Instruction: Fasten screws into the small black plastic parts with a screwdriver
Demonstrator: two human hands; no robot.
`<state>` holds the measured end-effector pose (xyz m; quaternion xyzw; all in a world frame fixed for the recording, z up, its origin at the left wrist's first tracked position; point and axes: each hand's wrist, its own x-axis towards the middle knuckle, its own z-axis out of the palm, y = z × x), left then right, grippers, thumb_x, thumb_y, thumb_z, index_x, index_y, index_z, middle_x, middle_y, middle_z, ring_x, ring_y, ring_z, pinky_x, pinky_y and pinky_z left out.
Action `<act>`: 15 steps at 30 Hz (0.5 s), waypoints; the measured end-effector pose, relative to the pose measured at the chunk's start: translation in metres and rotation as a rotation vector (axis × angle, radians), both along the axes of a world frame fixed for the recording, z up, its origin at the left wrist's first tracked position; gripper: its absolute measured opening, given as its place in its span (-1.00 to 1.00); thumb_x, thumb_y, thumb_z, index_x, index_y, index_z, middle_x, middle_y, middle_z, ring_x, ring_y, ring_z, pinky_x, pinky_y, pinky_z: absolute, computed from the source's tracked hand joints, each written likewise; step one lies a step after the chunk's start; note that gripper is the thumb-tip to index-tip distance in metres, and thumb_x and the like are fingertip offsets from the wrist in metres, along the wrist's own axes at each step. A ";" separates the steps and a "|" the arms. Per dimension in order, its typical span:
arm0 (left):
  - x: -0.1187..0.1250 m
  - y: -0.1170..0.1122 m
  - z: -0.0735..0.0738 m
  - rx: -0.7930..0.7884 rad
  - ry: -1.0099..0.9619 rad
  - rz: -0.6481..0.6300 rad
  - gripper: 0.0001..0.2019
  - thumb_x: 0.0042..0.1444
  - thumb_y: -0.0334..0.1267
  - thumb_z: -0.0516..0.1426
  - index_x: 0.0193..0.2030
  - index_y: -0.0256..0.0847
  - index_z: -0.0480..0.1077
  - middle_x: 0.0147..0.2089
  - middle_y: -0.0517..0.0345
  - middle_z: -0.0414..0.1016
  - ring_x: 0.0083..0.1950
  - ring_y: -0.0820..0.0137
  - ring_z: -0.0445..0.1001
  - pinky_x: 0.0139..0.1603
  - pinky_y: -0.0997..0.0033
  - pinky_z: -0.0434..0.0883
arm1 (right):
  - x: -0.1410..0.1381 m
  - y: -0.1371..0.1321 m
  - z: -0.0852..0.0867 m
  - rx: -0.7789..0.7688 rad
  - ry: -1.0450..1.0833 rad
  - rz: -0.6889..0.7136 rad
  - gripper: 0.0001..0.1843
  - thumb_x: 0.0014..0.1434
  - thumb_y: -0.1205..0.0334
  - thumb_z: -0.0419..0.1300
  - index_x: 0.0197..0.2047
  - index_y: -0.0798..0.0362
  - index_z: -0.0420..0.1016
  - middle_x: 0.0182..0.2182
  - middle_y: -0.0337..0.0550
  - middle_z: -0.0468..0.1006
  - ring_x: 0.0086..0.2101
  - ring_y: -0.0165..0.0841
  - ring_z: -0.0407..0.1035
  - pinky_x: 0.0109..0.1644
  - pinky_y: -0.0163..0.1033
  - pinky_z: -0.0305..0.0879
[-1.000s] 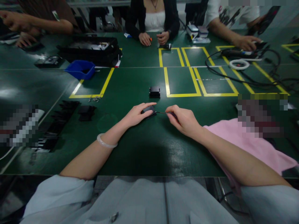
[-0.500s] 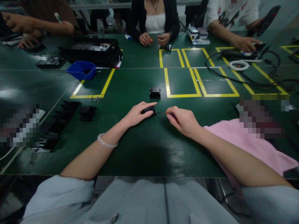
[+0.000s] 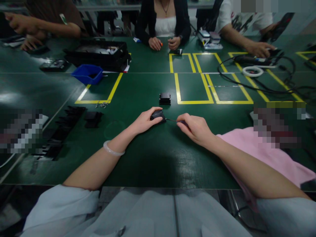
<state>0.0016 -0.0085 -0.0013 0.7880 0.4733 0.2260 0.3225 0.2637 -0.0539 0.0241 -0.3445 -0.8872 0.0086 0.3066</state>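
Note:
My left hand (image 3: 145, 121) grips a small black plastic part (image 3: 158, 115) and presses it onto the green table (image 3: 148, 158). My right hand (image 3: 195, 127) is closed round the handle of a thin screwdriver (image 3: 172, 120). Its metal shaft lies level and its tip meets the right side of the black part. A second small black part (image 3: 165, 98) sits on the table just beyond my hands. A pale bangle circles my left wrist.
Stacks of black parts (image 3: 71, 121) and a few loose screws (image 3: 101, 105) lie at left. A blue bin (image 3: 87, 74) and a black tray (image 3: 98, 54) stand behind them. Yellow tape boxes (image 3: 192, 87), cables (image 3: 259, 77) and a pink cloth (image 3: 261, 154) fill the right. Other people's hands work along the far edge.
My left forefinger has curled down onto the black part, which has turned a little. The screwdriver stays against its side.

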 end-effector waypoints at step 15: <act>0.000 0.002 -0.002 0.034 -0.002 -0.026 -0.41 0.28 0.06 0.09 0.34 -0.24 0.33 0.30 -0.08 0.43 0.28 0.11 0.41 0.31 0.13 0.30 | 0.001 -0.001 0.000 -0.008 -0.017 -0.006 -0.74 0.45 0.11 -0.04 -0.15 0.02 0.41 -0.44 -0.19 0.59 -0.49 -0.34 0.44 -0.36 -0.28 0.23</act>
